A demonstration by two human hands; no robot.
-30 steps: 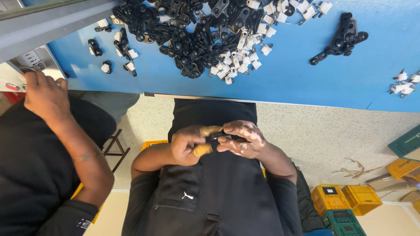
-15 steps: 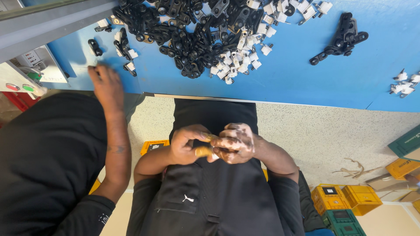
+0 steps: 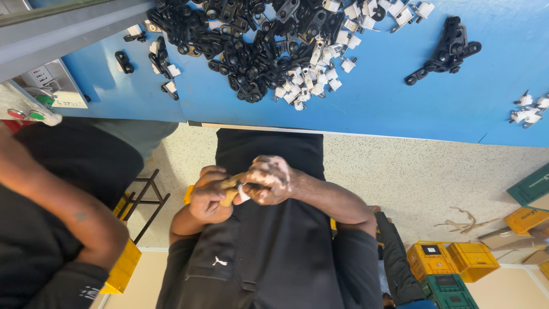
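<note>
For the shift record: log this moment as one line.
left hand: grips tan handle | right hand: closed over small white part | in lap, off blue table | co-worker's arm beside

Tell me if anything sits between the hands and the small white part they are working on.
Nothing visible does. The left hand and right hand both close directly around a tan handle and the white part, held over the lap, apart from the blue table.
</note>
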